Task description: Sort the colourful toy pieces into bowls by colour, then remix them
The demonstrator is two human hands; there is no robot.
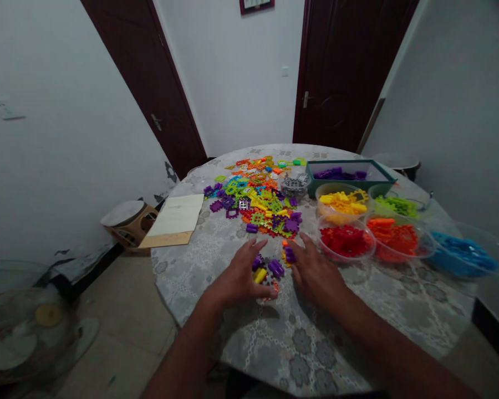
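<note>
Close to the table's near side, my left hand (240,275) curves with thumb and fingers apart around a few loose plastic building pieces. Among them are a yellow piece (260,275) and a purple piece (276,269). Opposite it, my right hand (318,272) lies low with its fingers spread, its fingertips beside or touching another purple piece (290,255) with orange and yellow ones. Neither hand visibly grips anything. Just beyond the hands spreads a large mixed pile of colourful toothed building pieces (270,202).
Clear tubs hold sorted pieces: yellow (343,202), red (347,241), orange (399,238), green (395,206), blue (461,255) and grey (294,184). A dark green box (353,185) contains purple pieces. Paper (177,216) lies at the table's left edge, above a stool (127,219) and fan (29,332).
</note>
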